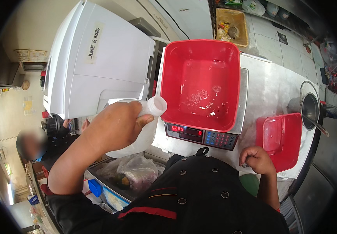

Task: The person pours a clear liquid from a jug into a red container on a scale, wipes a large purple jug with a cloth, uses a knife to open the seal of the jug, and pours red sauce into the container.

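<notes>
My left hand [118, 125] grips a translucent plastic jug [142, 140] just below its neck. The jug is uncapped and tilted, its mouth beside the left rim of a red plastic tub [172, 84]. Clear liquid with bubbles [200, 96] lies in the bottom of the tub. No stream shows between jug and tub. Underneath the tub is a digital weighing scale [219, 140] with a lit red display and a keypad. My right hand [257, 161] is curled beside a second, smaller red tub [289, 146]. A small pale object shows between its fingers, too hidden to name.
The scale rests on a metal-topped table [267, 79]. A metal pot [310, 111] with a handled utensil stands at its right end. A large white appliance [112, 58] with written tape is at left. Behind are a yellow bin [232, 29] and, far left, another person [57, 146].
</notes>
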Tool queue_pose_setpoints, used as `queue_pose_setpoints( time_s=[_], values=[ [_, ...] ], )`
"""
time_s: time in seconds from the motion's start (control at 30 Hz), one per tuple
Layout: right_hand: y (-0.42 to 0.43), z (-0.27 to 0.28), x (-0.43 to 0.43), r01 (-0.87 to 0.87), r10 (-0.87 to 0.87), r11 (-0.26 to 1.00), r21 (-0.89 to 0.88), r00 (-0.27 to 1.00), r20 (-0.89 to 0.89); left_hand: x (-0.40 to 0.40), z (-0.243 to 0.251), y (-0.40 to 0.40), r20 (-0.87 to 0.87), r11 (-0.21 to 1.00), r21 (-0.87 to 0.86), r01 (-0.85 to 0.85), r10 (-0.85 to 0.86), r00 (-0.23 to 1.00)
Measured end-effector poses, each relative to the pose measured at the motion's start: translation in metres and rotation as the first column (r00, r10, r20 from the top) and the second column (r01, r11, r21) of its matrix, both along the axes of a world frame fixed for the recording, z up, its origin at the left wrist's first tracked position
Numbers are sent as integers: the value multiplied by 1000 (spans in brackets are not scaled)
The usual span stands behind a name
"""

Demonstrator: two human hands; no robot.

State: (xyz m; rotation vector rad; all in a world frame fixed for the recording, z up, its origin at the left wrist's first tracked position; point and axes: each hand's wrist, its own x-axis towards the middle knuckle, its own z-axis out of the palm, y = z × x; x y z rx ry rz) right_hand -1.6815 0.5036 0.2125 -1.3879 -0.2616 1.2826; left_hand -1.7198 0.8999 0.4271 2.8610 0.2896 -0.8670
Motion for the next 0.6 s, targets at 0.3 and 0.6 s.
queue_pose_setpoints(
  time_s=[0.3, 0.6],
  values=[
    [-4, -4, -2, 6, -6, 1000, 7, 1000, -16, 3, 0, -5, -47, 999, 36, 13, -12, 999],
    [-4, -7, -2, 13, -13, 999, 46, 1000, -7, 1, 0, -4, -12, 1000, 16, -25, 25, 1000]
  ],
)
